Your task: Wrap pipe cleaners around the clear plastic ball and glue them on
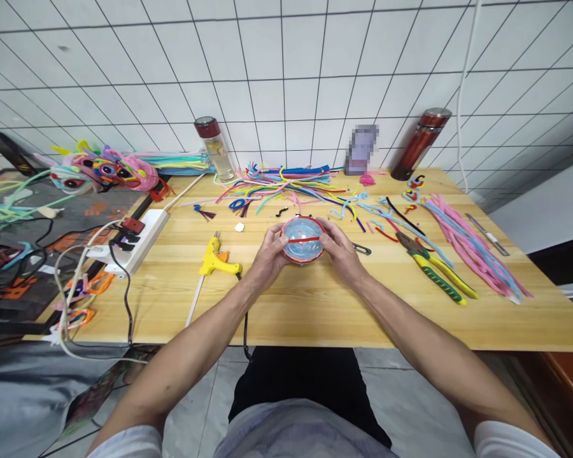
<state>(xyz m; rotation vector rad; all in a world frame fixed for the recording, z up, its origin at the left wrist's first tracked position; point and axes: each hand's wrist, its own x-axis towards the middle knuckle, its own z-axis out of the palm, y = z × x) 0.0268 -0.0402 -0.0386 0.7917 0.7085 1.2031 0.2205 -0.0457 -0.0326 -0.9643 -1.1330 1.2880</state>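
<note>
Between my two hands is a round, bowl-like light-blue piece [303,228] with a red rim. A red strip [304,240] runs straight across it from side to side. My left hand [270,253] grips its left edge, the thumb lying at the strip's left end. On the opposite edge my right hand [339,249] is closed the same way, thumb at the strip's right end. The fingers under the piece are mostly hidden. Left of my left hand lies a yellow glue gun [218,259] with a white glue stick in it. A black clip-like object [361,249] rests beside my right hand.
Colourful pipe cleaners [286,184] are heaped along the back. Pliers [432,267], a pink-and-blue bundle [472,242] and a pen-like tool [488,235] lie right. A white power strip [141,245] with cables and fuzzy animal figures [107,170] sit left. Two bottles [217,149] [420,146] stand behind.
</note>
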